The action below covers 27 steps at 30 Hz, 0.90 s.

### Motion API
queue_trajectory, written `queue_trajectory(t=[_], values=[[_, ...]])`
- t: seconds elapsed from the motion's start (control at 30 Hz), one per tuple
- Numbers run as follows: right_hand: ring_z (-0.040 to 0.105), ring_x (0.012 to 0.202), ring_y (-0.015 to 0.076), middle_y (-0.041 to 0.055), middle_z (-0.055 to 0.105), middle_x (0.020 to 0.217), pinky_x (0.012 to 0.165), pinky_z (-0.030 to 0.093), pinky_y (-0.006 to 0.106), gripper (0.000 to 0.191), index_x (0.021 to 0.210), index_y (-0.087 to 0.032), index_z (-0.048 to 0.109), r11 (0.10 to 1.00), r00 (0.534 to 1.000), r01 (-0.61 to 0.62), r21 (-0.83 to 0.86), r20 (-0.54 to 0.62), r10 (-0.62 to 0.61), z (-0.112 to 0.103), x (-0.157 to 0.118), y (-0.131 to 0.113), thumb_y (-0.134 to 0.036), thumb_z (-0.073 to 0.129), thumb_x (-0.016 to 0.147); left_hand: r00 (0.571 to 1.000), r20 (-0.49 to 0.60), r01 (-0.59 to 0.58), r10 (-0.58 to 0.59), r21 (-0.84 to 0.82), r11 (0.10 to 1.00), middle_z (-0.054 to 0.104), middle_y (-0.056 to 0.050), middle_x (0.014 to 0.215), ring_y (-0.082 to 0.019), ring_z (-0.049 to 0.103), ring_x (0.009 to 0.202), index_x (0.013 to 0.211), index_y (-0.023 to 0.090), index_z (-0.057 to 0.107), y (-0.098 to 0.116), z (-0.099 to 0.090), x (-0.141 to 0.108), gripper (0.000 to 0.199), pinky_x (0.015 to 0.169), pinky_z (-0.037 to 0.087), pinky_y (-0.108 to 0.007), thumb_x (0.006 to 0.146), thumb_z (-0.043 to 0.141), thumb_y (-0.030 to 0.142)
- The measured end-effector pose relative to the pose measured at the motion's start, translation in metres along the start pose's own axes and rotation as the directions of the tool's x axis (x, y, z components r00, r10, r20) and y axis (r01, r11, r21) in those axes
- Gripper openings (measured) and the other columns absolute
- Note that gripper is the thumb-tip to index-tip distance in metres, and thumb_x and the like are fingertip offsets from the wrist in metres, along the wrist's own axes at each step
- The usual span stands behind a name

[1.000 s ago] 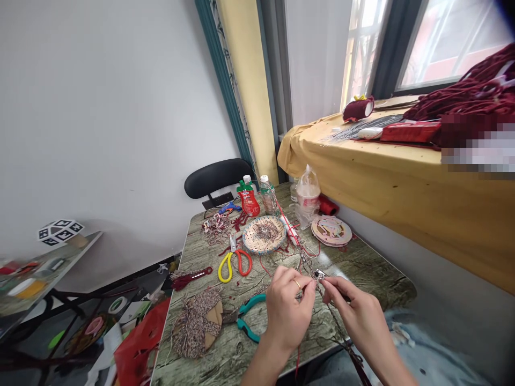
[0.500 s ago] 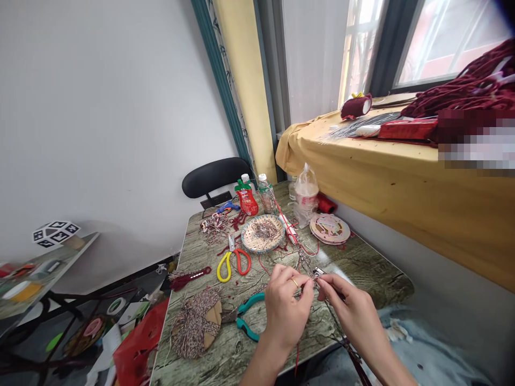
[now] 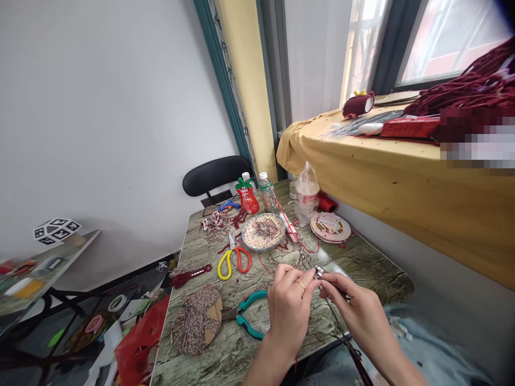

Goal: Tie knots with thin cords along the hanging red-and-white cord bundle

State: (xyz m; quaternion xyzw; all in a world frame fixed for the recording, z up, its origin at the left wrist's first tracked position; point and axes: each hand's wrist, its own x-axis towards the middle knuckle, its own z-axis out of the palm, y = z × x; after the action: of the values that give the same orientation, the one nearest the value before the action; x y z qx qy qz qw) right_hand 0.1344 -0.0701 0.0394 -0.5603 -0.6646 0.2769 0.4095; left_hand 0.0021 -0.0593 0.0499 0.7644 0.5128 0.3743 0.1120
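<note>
My left hand, a ring on one finger, pinches thin multicoloured cord over the table's near right part. Close beside it, my right hand is closed on the same cord, thumb and forefinger together. A small shiny silvery piece shows at the fingertips; its exact kind cannot be made out. From the right hand dark cord ends hang down past the table edge toward the lap. Left of my left hand lie teal-handled pliers, their jaws by a card wound with speckled cord.
Scissors with yellow and red handles lie beyond the pliers. Behind them stand a woven plate of thread scraps, a red pouch, a plastic bottle and a bagged cup. At right is a yellow-covered ledge.
Both hands have shifted slightly right, still pinching close together on the cord. My left fingers have turned a little, covering more of the cord. The table items stay put.
</note>
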Motion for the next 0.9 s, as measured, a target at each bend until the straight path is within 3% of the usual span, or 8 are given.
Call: queue_trajectory(t=[0.13,0.23,0.33,0.4,0.47,0.67,0.77,0.9], values=[[0.059,0.068,0.0163,0.0035,0.065,0.078,0.063,0.043,0.024,0.02,0.083,-0.021,0.063,0.997,1.0,0.014,0.075,0.022,-0.016,-0.003,-0.001,0.0,-0.033,0.048,0.078,0.997,0.008,0.073,-0.073,-0.207,0.976,0.06,-0.003,0.072,-0.016,0.047,0.076,0.094,0.024,0.063,0.004,0.001,0.002,0.021,0.066,0.043,-0.029,0.077,0.051,0.024],[0.059,0.069,0.0175,0.0039,0.066,0.074,0.064,0.044,0.025,0.021,0.085,-0.019,0.063,0.945,0.982,-0.169,0.281,0.128,0.137,-0.007,0.001,-0.001,-0.034,0.052,0.074,0.987,0.013,0.153,-0.16,-0.378,0.913,0.059,-0.003,0.074,-0.015,0.049,0.078,0.086,0.023,0.066,0.007,0.001,0.005,0.016,0.07,0.044,-0.029,0.077,0.052,0.024],[0.058,0.063,0.0149,0.0038,0.065,0.068,0.056,0.043,0.023,0.028,0.089,-0.016,0.062,0.732,0.912,-0.408,0.545,0.285,0.296,-0.011,0.005,-0.002,-0.038,0.052,0.074,0.975,0.032,0.208,-0.22,-0.476,0.854,0.057,-0.003,0.079,-0.015,0.05,0.081,0.082,0.022,0.066,0.008,0.003,0.006,0.015,0.074,0.043,-0.03,0.076,0.053,0.025],[0.055,0.057,0.0119,0.0037,0.065,0.069,0.052,0.041,0.021,0.03,0.089,-0.016,0.063,0.594,0.879,-0.477,0.648,0.348,0.327,-0.011,0.007,-0.003,-0.04,0.052,0.075,0.97,0.03,0.223,-0.242,-0.513,0.829,0.054,-0.003,0.083,-0.015,0.05,0.084,0.084,0.023,0.066,0.008,0.007,0.005,0.016,0.076,0.043,-0.03,0.076,0.053,0.025],[0.052,0.052,0.0092,0.0027,0.063,0.069,0.048,0.038,0.019,0.028,0.086,-0.016,0.063,0.527,0.87,-0.491,0.694,0.363,0.333,-0.01,0.008,-0.004,-0.04,0.055,0.073,0.968,0.011,0.219,-0.251,-0.529,0.82,0.051,-0.003,0.088,-0.015,0.049,0.088,0.085,0.024,0.066,0.008,0.011,0.004,0.016,0.08,0.042,-0.03,0.076,0.052,0.024],[0.049,0.049,0.0085,0.0013,0.061,0.064,0.046,0.036,0.019,0.026,0.079,-0.015,0.062,0.548,0.878,-0.465,0.696,0.28,0.389,-0.006,0.009,0.0,-0.038,0.062,0.067,0.919,-0.129,0.277,-0.373,-0.462,0.842,0.045,-0.004,0.101,-0.016,0.045,0.094,0.1,0.021,0.054,0.006,0.024,0.001,0.035,0.077,0.042,-0.029,0.066,0.064,0.024],[0.05,0.051,0.0095,0.0008,0.061,0.063,0.047,0.036,0.019,0.025,0.078,-0.016,0.061,0.56,0.877,-0.46,0.689,0.253,0.408,-0.006,0.009,0.0,-0.039,0.06,0.069,0.899,-0.212,0.311,-0.382,-0.304,0.901,0.049,-0.002,0.082,-0.015,0.046,0.079,0.077,0.018,0.055,0.006,0.026,-0.001,0.022,0.069,0.04,-0.028,0.063,0.066,0.03],[0.047,0.049,0.0095,-0.0002,0.058,0.059,0.047,0.035,0.02,0.027,0.072,-0.016,0.059,0.638,0.906,-0.402,0.657,0.184,0.381,-0.007,0.008,-0.002,-0.042,0.058,0.069,0.944,-0.136,0.277,-0.302,-0.173,0.945,0.05,0.0,0.06,-0.015,0.045,0.068,0.054,0.018,0.054,0.009,0.026,-0.003,0.024,0.063,0.036,-0.026,0.07,0.057,0.036]])
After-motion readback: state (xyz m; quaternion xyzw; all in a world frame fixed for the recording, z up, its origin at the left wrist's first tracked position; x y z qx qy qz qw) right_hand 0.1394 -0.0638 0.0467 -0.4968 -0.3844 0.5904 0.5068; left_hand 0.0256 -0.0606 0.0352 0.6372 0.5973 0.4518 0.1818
